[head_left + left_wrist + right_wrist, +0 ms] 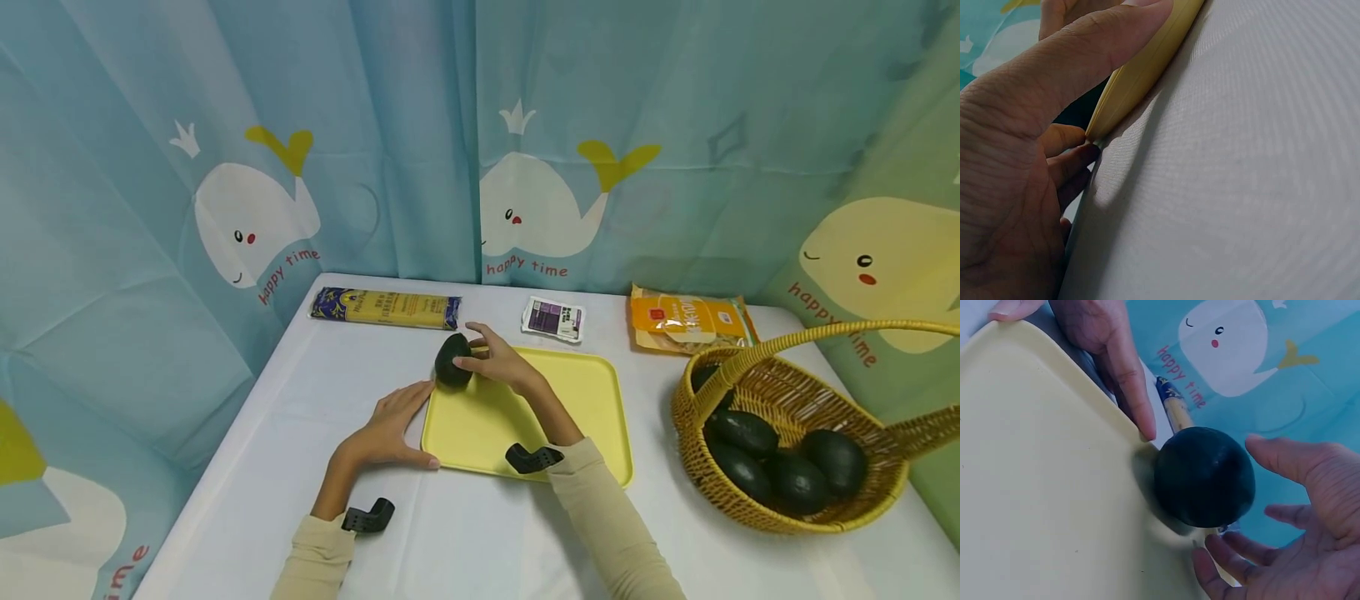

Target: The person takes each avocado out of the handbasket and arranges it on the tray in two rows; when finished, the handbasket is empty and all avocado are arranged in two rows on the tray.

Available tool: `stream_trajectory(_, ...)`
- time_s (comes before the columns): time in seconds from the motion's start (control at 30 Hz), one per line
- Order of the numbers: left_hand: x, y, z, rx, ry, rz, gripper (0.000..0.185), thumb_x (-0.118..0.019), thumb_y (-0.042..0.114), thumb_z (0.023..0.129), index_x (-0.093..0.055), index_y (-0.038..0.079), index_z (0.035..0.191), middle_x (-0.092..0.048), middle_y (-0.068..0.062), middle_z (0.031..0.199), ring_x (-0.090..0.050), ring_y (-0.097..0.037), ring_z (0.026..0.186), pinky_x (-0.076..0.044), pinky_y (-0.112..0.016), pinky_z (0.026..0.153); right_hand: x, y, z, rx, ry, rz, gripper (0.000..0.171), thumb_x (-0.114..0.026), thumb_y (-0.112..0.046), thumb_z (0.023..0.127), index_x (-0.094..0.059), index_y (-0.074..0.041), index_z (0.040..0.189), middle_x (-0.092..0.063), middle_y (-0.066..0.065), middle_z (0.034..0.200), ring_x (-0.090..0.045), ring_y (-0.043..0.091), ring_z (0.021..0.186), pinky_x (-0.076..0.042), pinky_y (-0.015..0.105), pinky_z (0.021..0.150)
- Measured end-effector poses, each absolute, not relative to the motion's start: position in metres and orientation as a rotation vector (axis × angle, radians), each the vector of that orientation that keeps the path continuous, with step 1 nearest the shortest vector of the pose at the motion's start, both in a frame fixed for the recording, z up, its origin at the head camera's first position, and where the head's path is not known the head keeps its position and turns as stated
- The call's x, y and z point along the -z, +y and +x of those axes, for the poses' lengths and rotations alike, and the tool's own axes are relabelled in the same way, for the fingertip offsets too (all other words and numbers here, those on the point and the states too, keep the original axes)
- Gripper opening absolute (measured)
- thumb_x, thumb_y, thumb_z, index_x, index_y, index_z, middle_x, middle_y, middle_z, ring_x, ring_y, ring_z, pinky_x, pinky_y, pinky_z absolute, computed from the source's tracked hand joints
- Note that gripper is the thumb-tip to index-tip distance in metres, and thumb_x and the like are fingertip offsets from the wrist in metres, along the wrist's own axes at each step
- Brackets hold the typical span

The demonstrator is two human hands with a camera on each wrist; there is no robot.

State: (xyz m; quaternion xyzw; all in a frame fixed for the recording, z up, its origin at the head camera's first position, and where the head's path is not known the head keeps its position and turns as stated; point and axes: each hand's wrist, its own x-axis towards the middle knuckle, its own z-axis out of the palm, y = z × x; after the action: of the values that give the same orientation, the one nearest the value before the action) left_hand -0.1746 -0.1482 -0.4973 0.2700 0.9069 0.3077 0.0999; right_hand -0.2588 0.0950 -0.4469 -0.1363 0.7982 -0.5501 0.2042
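A dark green avocado (452, 360) sits on the far left corner of a yellow tray (570, 408). My right hand (498, 362) is just right of it, fingers spread. In the right wrist view the avocado (1204, 477) rests on the tray (1035, 475) and the right hand (1297, 512) cups around it with a gap at the thumb, gripping nothing. My left hand (386, 429) lies flat on the white table (262, 467) against the tray's left edge, thumb at the near corner. Close up, the left hand (1022, 125) touches the tray's rim (1141, 69).
A wicker basket (697, 467) with a tall handle stands at the right, holding several avocados (795, 479). Along the table's back lie a long pasta packet (386, 307), a small purple packet (554, 318) and an orange bag (690, 321). Whale-print curtains enclose the table.
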Motion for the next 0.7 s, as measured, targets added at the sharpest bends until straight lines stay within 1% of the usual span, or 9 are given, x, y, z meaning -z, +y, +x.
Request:
stream_trajectory(0.13,0.498,-0.146,-0.176,-0.914,2.680,0.806,0.123,-0.083,0.058,0.065,-0.017,0.010,0.157,-0.021,-0.012,0.163,-0.018,-0.034,0.150,-0.014,-0.060,0.118,0.441,0.102,-0.255,1.573,2.257,-0.355,0.072,-0.063,-0.025,0.096,-0.024,-0.016,0.155,-0.036,0.026,0.150,-0.042,0.044,0.136,-0.045,0.054,0.104)
stream_trajectory(0.27,0.499,-0.146,-0.176,-0.921,2.684,0.818,0.123,-0.082,0.059,0.064,-0.018,0.010,0.157,-0.022,-0.012,0.162,-0.019,-0.034,0.149,-0.016,-0.060,0.117,0.434,0.112,-0.251,1.622,2.286,-0.336,0.064,-0.061,-0.025,0.097,-0.030,-0.015,0.152,-0.037,0.028,0.149,-0.045,0.043,0.134,-0.047,0.054,0.102)
stream_trajectory(0.37,0.500,-0.146,-0.174,-0.927,2.684,0.813,0.123,-0.082,0.059,0.064,-0.018,0.010,0.157,-0.023,-0.012,0.162,-0.020,-0.035,0.149,-0.015,-0.060,0.117,0.427,0.120,-0.247,1.657,2.303,-0.324,0.059,-0.060,-0.025,0.098,-0.035,-0.014,0.150,-0.042,0.027,0.146,-0.049,0.042,0.130,-0.047,0.055,0.100)
stream_trajectory(0.5,0.499,-0.147,-0.172,-0.936,2.686,0.800,0.123,-0.082,0.058,0.063,-0.019,0.008,0.157,-0.023,-0.013,0.162,-0.020,-0.035,0.149,-0.015,-0.060,0.118,0.416,0.132,-0.241,1.694,2.324,-0.315,0.055,-0.060,-0.026,0.098,-0.039,-0.015,0.148,-0.051,0.023,0.138,-0.054,0.041,0.124,-0.047,0.057,0.099)
stream_trajectory(0.6,0.496,-0.147,-0.171,-0.948,2.690,0.794,0.123,-0.083,0.057,0.063,-0.020,0.007,0.156,-0.024,-0.014,0.161,-0.020,-0.036,0.149,-0.016,-0.060,0.117,0.407,0.142,-0.234,1.704,2.335,-0.334,0.054,-0.059,-0.026,0.099,-0.040,-0.015,0.148,-0.054,0.021,0.134,-0.055,0.041,0.122,-0.046,0.058,0.100)
stream_trajectory(0.7,0.493,-0.147,-0.171,-0.962,2.687,0.794,0.123,-0.083,0.056,0.062,-0.021,0.007,0.156,-0.025,-0.015,0.161,-0.021,-0.037,0.148,-0.016,-0.060,0.117,0.399,0.151,-0.227,1.702,2.348,-0.368,0.050,-0.059,-0.026,0.099,-0.044,-0.014,0.145,-0.056,0.021,0.132,-0.055,0.042,0.121,-0.048,0.056,0.099)
